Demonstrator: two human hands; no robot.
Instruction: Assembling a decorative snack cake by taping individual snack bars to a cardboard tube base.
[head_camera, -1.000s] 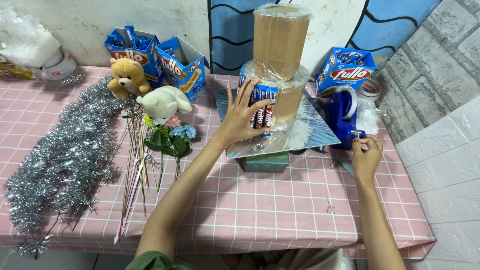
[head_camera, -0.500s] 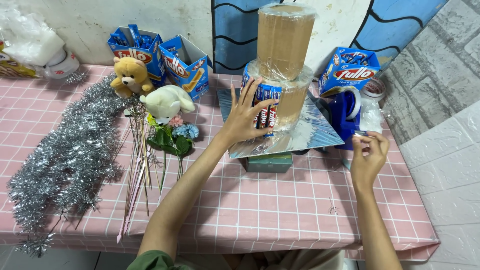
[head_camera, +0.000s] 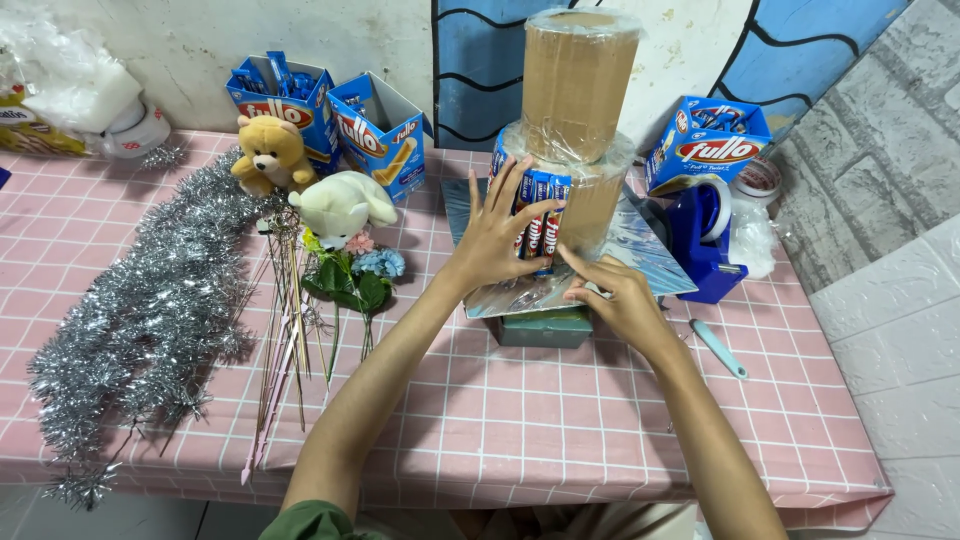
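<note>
Right hand moved in from tape dispenser side, now at tower base; left hand unchanged, fingers spread flat, pressing blue snack sticks against cardboard tier on bench; hands apart

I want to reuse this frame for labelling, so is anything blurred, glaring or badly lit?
Head view: lighting is soft and even, shadows faint; the left hand and right hand look sharp; mild glare on the silver board and the plastic wrap on the cardboard tiers; straight edges bend slightly near the corners.
</note>
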